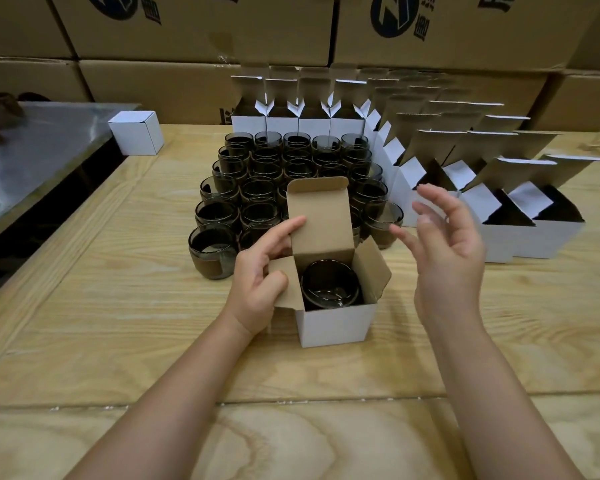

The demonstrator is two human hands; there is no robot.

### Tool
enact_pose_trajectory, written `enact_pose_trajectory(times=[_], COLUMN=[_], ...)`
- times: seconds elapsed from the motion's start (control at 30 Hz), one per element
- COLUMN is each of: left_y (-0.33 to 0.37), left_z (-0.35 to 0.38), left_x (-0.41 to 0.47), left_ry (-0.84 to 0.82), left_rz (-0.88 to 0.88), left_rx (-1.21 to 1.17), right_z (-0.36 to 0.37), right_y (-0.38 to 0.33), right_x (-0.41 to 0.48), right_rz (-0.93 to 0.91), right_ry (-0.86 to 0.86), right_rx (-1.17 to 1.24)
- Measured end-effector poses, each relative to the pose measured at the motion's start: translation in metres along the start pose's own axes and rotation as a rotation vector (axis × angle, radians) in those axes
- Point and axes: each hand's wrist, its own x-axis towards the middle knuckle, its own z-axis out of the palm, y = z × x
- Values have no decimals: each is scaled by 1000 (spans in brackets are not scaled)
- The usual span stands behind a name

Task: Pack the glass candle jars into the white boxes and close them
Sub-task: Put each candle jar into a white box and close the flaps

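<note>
left hand (260, 271) grips white box (336, 323) flap | right hand (447, 247) released, hovering | jar (329, 289) inside

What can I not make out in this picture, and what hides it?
Head view: lower part of the jar in the open box, hidden by its walls.
Head view: some loose jars, behind the raised lid flap.
Head view: logos on the brown cartons, cut off by the top edge.

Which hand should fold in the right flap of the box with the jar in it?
Right. The right hand hovers open beside the right flap, holding nothing; the left hand grips the box at its left side.
</note>
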Motion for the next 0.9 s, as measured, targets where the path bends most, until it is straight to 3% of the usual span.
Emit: enact_pose_trajectory(times=[0.17,0.33,0.43,0.6,0.9], left_y=[1,0,-1,9,13], left_z=[1,2,7,32,33], left_x=[0,0,0,-4,0], left_ry=[3,21,72,291,144], left_rz=[20,5,-16,-93,-204], left_rx=[-11,-31,-81,-224,-279], right_z=[-5,6,7,10,12], right_y=[22,29,29,29,33], right_x=[-9,-23,-23,-26,-28], right_rz=[143,226,254,225,251], right_ry=[-239,-408,-395,-385,-370], right_rx=[3,-220,-177,-170,-89])
